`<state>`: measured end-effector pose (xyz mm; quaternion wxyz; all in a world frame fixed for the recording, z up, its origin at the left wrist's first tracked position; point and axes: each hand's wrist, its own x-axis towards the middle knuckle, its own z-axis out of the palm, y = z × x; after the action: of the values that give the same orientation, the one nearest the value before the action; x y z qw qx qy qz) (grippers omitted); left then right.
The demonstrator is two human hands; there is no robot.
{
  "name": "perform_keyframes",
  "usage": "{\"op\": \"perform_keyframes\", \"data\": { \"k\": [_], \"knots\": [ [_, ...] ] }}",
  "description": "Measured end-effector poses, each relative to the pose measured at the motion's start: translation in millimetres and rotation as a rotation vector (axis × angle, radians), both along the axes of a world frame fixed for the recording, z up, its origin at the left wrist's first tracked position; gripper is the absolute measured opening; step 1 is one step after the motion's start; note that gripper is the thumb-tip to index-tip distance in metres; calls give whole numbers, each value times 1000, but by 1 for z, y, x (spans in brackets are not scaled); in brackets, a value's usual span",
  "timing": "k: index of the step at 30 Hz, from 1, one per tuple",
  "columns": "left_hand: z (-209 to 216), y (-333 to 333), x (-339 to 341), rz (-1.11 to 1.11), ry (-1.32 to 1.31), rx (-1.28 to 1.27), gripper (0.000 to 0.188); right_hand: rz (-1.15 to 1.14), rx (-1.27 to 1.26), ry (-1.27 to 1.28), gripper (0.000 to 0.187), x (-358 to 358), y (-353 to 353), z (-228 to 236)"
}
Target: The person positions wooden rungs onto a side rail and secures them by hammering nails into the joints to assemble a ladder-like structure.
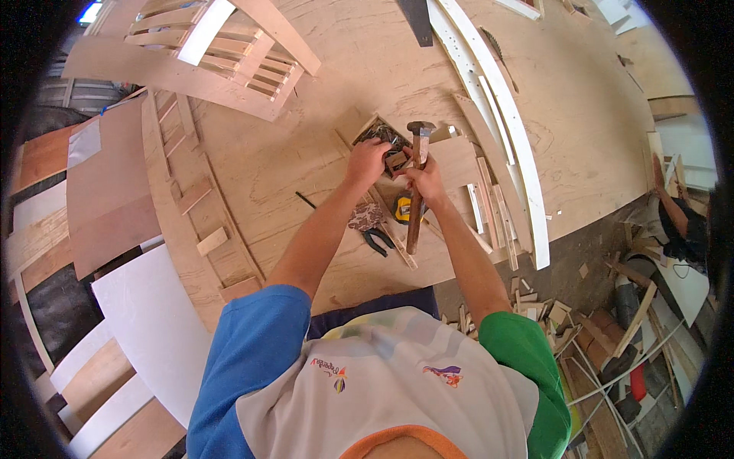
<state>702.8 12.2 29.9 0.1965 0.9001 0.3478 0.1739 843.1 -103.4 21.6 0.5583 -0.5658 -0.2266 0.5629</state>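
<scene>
A small wooden box (374, 125) with dark bits like nails or screws lies on the plywood worktop. My left hand (368, 161) reaches over its left side, fingers bent together among the bits; the fingertips are hidden. My right hand (427, 180) is wrapped round the wooden handle of a hammer (414, 226), head pointing away from me, and its fingers come close to the box's right side. Between my forearms are a yellow and black tape measure (401, 206) and dark-handled pliers (377, 242). A patterned cloth-like piece (367, 216) lies beside the pliers.
Wood strips (489, 206) and a long curved white piece (527, 168) lie to the right. A slatted wooden frame (222, 53) stands far left, a ladder-like frame (183, 153) nearer. Offcuts (547, 310) heap on the floor at right, where another person's arm (673, 214) shows.
</scene>
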Motion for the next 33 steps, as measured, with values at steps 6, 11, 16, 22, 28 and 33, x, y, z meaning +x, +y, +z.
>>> {"op": "perform_keyframes", "data": {
  "k": [6,11,16,22,28,33],
  "knots": [
    [-7,13,10,-154,156,88,21,14,-35,-78,60,2,0,-10],
    [-14,24,11,-295,232,196,19,-25,7,-61,60,0,1,-15],
    [-12,33,11,-358,261,221,17,-61,3,25,60,-3,0,-6],
    [-19,32,9,-233,175,142,24,-51,0,-6,58,-1,2,-4],
    [-13,32,15,-192,210,59,33,-53,-15,-39,60,1,1,-5],
    [-14,36,17,-245,162,120,34,21,-57,-125,61,2,8,-9]
  ]
}}
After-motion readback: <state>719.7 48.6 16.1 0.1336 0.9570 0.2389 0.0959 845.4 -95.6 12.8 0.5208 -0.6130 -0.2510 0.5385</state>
